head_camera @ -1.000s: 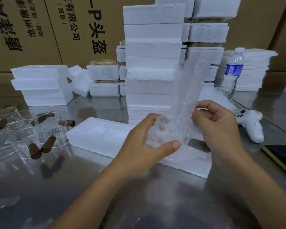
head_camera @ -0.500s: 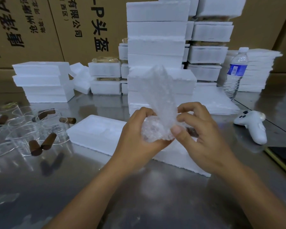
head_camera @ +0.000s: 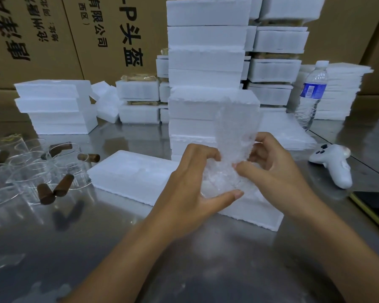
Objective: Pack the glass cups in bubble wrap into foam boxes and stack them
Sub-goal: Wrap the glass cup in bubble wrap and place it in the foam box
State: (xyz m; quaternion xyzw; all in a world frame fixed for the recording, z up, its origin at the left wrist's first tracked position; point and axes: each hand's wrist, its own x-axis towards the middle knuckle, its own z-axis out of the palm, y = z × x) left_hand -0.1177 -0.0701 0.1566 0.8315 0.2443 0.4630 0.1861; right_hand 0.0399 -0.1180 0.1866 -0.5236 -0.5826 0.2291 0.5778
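Observation:
My left hand (head_camera: 192, 186) cradles a glass cup wrapped in bubble wrap (head_camera: 222, 178), fingers curled over its top and thumb under it. My right hand (head_camera: 269, 169) pinches the same wrap from the right, and a loose flap of it (head_camera: 235, 125) stands up between the hands. Below them lies an open white foam box (head_camera: 131, 173) with moulded hollows, flat on the steel table. Several bare glass cups with brown handles (head_camera: 37, 171) sit at the left. The cup inside the wrap is hardly visible.
A tall stack of closed foam boxes (head_camera: 207, 62) rises right behind the hands, with more stacks (head_camera: 55, 106) left and right. A water bottle (head_camera: 312, 95), a white controller (head_camera: 333, 165) and a dark phone (head_camera: 374, 206) lie at the right. Cardboard cartons (head_camera: 53, 36) form the back wall.
The upright flap of wrap swung left and then back to the right and now stands shorter. My right hand has shifted its pinch, my left thumb has come under the bundle.

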